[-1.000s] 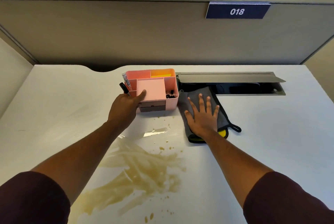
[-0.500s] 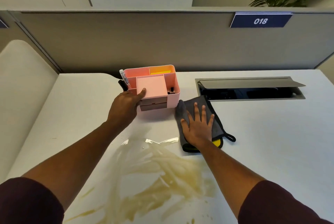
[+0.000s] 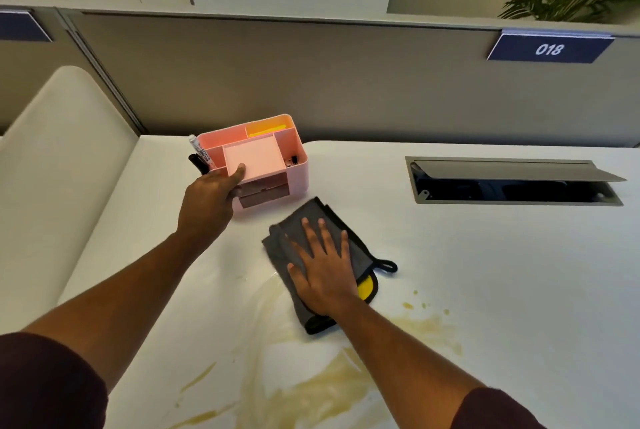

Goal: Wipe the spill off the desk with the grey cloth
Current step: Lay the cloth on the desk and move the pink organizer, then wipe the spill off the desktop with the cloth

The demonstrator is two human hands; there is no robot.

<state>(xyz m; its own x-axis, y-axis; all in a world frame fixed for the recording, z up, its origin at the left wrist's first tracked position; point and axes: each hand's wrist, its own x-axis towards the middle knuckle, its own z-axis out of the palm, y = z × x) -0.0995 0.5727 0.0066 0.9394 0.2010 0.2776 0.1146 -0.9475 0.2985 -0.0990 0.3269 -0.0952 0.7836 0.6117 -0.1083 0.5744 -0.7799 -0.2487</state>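
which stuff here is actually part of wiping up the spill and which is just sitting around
Part of the job: grey cloth, right hand pressing it, brown spill, desk.

Just around: pink organiser held by left hand, cable hatch, sign 018.

Grey cloth (image 3: 300,234), folded, yellow underside showing at its right edge, lies flat under my palm mid-desk (image 3: 485,273). Tan spill (image 3: 332,390) smeared nearer, streaks left, droplets right.
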